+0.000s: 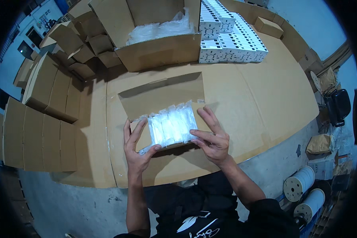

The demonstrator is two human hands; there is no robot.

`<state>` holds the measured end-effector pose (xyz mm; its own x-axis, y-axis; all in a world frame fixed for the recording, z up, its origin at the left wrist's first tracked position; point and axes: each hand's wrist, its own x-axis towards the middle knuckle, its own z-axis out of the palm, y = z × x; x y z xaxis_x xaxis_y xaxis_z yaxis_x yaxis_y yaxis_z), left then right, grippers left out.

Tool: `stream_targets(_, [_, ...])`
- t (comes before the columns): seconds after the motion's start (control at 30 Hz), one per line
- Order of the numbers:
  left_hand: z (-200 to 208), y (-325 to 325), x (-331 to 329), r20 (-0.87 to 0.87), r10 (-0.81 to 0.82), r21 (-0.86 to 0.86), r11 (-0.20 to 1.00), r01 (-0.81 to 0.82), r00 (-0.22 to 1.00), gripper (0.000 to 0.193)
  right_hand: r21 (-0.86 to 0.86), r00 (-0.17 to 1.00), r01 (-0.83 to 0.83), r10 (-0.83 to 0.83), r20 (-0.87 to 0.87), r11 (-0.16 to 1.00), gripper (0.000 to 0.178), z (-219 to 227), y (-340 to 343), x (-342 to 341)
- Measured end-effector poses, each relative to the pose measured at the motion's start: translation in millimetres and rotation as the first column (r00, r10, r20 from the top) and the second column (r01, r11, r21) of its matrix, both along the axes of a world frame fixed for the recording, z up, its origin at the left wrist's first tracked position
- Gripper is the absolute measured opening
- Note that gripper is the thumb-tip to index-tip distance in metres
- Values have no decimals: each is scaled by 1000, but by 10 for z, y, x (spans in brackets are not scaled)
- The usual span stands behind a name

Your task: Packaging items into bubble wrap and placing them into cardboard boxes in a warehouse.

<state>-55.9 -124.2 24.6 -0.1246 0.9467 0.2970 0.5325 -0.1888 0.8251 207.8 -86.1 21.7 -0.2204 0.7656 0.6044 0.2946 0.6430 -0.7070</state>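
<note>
A small open cardboard box (162, 88) lies on the table in front of me, its long back flap raised. It is filled to the top with a row of clear plastic packets (172, 125), shiny under the light; what is inside them cannot be made out. My left hand (138, 144) grips the box's left end, thumb at the front corner and fingers along the side flap. At the front right corner, my right hand (215, 141) holds the box with thumb and index finger, the index fingertip on the packets. Its other fingers stretch over the right side flap.
Behind stands a large open carton (158, 53) with more clear plastic packets (162, 29). White printed boxes (234, 49) are stacked at the back right, near a closed brown box (268, 27). Folded-open brown boxes (39, 135) line the left side. Cable spools (299, 183) stand on the floor at right.
</note>
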Motion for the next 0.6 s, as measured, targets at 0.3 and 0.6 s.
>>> stream_targets(0.3, [80, 19, 35, 78, -9, 7, 1000, 8, 997, 55, 32, 984, -61, 54, 171, 998, 36, 21, 36, 38])
stream_targets(0.6, [-38, 5, 119, 211, 26, 118, 992, -52, 977, 57, 20, 996, 26, -28, 86, 999, 22, 89, 8, -51])
